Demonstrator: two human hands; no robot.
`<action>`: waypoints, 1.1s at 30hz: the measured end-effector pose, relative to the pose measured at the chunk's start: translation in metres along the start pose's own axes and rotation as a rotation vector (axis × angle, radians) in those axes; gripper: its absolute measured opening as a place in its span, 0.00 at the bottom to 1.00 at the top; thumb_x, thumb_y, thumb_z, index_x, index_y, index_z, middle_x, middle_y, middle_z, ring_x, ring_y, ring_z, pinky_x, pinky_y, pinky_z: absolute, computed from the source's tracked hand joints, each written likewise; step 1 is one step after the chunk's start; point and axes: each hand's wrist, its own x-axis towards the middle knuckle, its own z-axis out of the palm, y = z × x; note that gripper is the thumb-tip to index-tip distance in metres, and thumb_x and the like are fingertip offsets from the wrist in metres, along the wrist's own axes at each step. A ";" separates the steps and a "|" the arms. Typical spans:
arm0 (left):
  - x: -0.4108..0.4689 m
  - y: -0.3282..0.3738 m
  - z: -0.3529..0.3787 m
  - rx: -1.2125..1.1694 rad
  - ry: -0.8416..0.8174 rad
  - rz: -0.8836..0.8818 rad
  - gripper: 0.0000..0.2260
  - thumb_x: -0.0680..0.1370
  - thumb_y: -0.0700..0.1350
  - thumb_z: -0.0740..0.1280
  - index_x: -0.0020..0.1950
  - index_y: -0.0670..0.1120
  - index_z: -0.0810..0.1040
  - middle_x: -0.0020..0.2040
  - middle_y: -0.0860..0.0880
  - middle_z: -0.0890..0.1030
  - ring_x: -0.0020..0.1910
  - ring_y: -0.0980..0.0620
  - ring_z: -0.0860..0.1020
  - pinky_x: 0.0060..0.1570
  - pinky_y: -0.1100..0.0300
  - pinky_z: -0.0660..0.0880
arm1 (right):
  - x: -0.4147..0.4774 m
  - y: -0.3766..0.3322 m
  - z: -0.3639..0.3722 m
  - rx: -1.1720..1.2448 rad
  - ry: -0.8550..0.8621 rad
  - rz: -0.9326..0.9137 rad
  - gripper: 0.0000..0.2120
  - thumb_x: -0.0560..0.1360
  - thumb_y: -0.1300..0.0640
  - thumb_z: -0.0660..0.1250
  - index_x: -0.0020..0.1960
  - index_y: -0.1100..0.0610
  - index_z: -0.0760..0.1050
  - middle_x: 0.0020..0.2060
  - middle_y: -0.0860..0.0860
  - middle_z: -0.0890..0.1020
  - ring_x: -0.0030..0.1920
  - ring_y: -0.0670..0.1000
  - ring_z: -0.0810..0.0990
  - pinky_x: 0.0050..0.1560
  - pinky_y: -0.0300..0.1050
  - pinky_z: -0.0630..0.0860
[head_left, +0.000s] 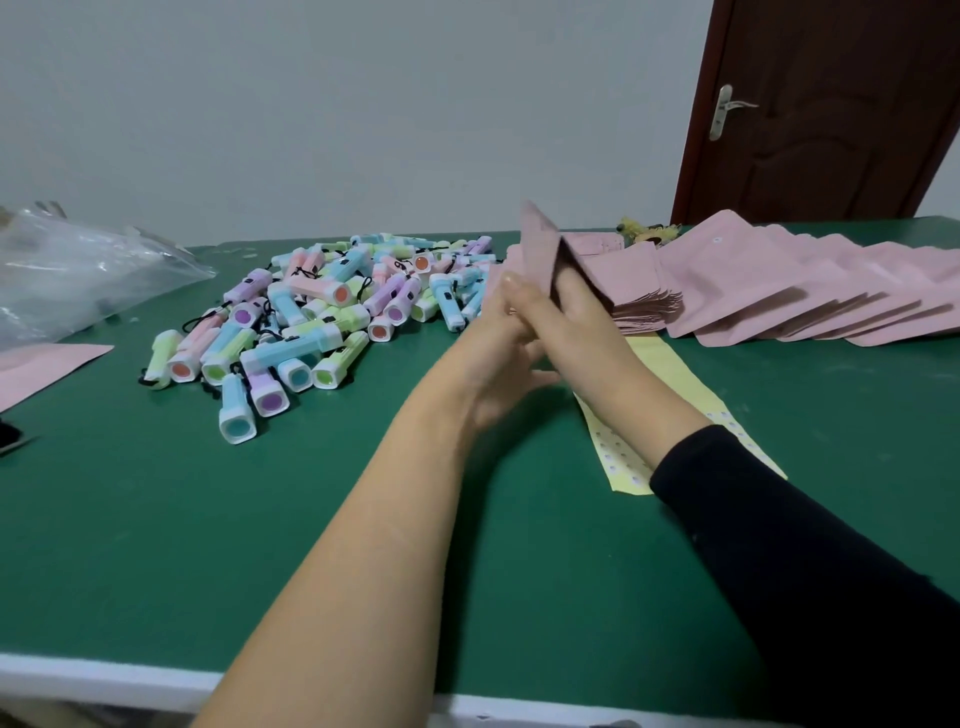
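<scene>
- Fingertips of the right hand vanish inside the dark mouth of the pink pouch; whether this hand grips the pouch wall or only spreads it cannot be told.
- Outlines blur where the two hands overlap below the pouch, and the lower fingers of the left hand are hard to separate from the right palm.
- Far to the left of the hands, a dark object is cut off by the frame edge. A yellow strip lies partly hidden under the right forearm.
- The pouch is held clear of the desk, directly above both hands, with its open mouth turned toward them. The left hand pinches its near edge, one digit pressed to the outer face.
- Both forearms reach forward and converge, the left bare, the right in a black sleeve. The hands touch side by side.
- A pile of pastel flashlights lies left of the left hand, a fanned stack of pink pouches lies right of the right hand, and a clear plastic bag sits far left.
</scene>
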 end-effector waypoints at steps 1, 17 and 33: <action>-0.003 0.004 -0.004 -0.126 -0.060 -0.027 0.12 0.81 0.41 0.60 0.63 0.43 0.72 0.54 0.45 0.78 0.53 0.47 0.78 0.51 0.52 0.78 | 0.000 0.000 0.000 0.024 0.006 -0.005 0.21 0.75 0.39 0.64 0.64 0.48 0.70 0.59 0.44 0.79 0.62 0.43 0.76 0.65 0.43 0.71; -0.005 0.002 -0.009 -0.542 -0.095 -0.057 0.24 0.72 0.64 0.64 0.53 0.46 0.84 0.52 0.48 0.83 0.57 0.51 0.79 0.65 0.58 0.71 | -0.008 0.006 0.013 -0.497 -0.180 -0.114 0.36 0.75 0.29 0.50 0.73 0.53 0.62 0.64 0.56 0.77 0.67 0.58 0.72 0.64 0.49 0.67; -0.001 -0.004 -0.001 -0.502 -0.107 -0.113 0.20 0.65 0.59 0.69 0.46 0.45 0.86 0.46 0.47 0.85 0.45 0.51 0.84 0.49 0.60 0.80 | -0.002 0.012 0.017 -0.403 -0.060 -0.056 0.46 0.66 0.26 0.52 0.77 0.51 0.58 0.73 0.52 0.68 0.74 0.52 0.63 0.73 0.48 0.60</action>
